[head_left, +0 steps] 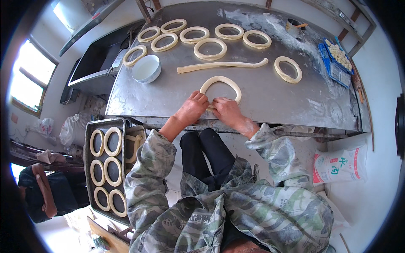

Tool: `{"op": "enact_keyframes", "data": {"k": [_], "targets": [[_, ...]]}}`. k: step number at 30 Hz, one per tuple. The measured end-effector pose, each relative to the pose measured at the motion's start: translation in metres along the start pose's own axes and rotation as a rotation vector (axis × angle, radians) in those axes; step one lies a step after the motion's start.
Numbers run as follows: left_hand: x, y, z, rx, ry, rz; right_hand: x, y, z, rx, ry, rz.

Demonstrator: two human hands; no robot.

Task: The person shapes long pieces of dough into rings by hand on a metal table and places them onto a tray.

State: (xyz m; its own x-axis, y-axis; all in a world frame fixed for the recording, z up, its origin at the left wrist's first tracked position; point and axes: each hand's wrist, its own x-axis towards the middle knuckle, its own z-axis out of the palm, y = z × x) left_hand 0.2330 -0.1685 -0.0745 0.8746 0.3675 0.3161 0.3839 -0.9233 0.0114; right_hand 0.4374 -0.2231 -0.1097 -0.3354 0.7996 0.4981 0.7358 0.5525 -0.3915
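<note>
On the metal table (270, 95), a pale dough rope bent into a ring (221, 82) lies near the front edge. My left hand (193, 108) and my right hand (227, 110) press together on the ring's two ends at its near side. A straight dough rope (221, 65) lies just beyond it. Several finished dough rings (210, 48) lie across the far part of the table, and one more ring (288, 69) lies to the right.
A white bowl (146, 68) stands at the table's left. A blue crate (335, 59) of dough pieces sits far right. A dark tray (87, 168) holding several rings stands low on my left. A white sack (339, 165) leans at the right.
</note>
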Motion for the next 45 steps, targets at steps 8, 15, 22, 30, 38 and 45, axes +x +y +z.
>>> {"op": "enact_keyframes", "data": {"k": [8, 15, 22, 30, 38, 45], "targets": [[-0.006, -0.003, -0.002, 0.018, 0.107, 0.028, 0.000, 0.005, 0.018, -0.061, 0.019, -0.018], [-0.009, -0.005, -0.001, -0.003, 0.116, 0.014, 0.006, -0.001, 0.014, -0.034, 0.037, -0.020], [-0.008, -0.004, 0.003, -0.048, 0.157, -0.021, 0.005, 0.003, 0.022, -0.059, -0.046, 0.026], [-0.019, -0.015, 0.009, -0.135, 0.244, -0.294, 0.013, -0.014, 0.029, -0.076, 0.049, 0.027], [-0.023, -0.037, 0.021, -0.220, 0.232, -0.634, 0.028, -0.022, 0.034, -0.037, 0.023, 0.158], [0.025, -0.037, 0.030, -0.163, 0.031, -0.817, 0.040, 0.003, 0.011, -0.003, -0.035, 0.321]]}}
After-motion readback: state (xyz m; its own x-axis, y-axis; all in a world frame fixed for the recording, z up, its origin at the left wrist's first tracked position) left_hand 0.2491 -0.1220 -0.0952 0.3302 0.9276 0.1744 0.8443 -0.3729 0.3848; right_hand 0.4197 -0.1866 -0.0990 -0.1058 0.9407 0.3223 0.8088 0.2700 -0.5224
